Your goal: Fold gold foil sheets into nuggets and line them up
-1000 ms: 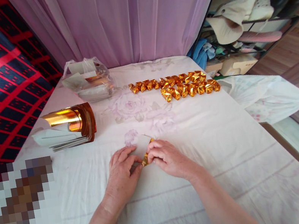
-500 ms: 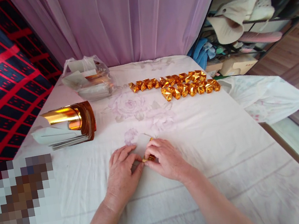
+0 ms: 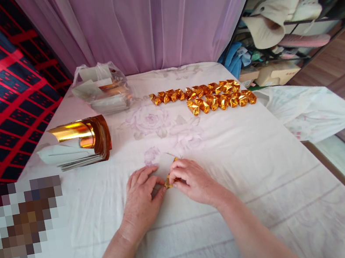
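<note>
Both my hands rest on the white floral cloth (image 3: 233,171) near the table's middle front. My left hand (image 3: 141,199) and my right hand (image 3: 192,182) pinch a small piece of gold foil paper (image 3: 169,182) between their fingertips; most of it is hidden by the fingers. Its white reverse side shows just beyond my fingers. Farther back lie two rows of several folded gold foil pieces (image 3: 210,97). A stack of gold foil sheets (image 3: 78,143), curled up at one end, lies at the left.
A clear plastic bag with more foil sheets (image 3: 102,92) sits at the back left. A white plastic bag (image 3: 312,111) hangs off the right edge. Purple curtain behind, red-and-black patterned fabric at left, cluttered shelves at right. A blurred patch covers the near left.
My fingertips have shifted slightly on the gold paper, the right hand drawing a little closer to the left. Everything else on the table stays put.
</note>
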### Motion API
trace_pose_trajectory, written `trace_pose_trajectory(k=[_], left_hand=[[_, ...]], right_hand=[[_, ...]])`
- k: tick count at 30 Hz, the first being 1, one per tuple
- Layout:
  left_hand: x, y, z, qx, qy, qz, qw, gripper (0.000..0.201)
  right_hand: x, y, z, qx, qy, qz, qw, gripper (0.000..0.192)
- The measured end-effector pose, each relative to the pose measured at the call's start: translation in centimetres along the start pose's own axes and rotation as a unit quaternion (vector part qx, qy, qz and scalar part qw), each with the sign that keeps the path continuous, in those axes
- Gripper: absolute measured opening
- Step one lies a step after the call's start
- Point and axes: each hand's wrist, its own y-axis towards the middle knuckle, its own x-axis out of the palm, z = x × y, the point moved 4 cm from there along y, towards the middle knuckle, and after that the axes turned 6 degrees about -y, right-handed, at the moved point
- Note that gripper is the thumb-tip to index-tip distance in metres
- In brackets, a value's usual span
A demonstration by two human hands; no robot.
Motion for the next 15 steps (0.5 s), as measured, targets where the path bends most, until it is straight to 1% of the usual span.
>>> trace_pose_trajectory(k=[4,8,12,15], left_hand=[[-0.08,0.0,0.05,0.005,-0.006,-0.004,1.0,0.01],[-0.17,-0.04,0.35,0.012,0.0,0.001,1.0,0.009],[-0.16,-0.11,0.55,0.019,0.008,0.008,1.0,0.005],[-0.11,-0.11,0.52,0.021,0.012,0.011,1.0,0.004]], right_hand=[[-0.16,-0.1,0.42,-0.03,0.013,-0.012,0.999,0.027],[-0.39,-0.14,0.6,-0.045,0.033,-0.015,0.998,0.033],[-0.74,-0.2,0.46,-0.055,0.047,-0.007,0.997,0.035],[-0.93,-0.28,0.68,-0.054,0.108,0.016,0.993,0.031]])
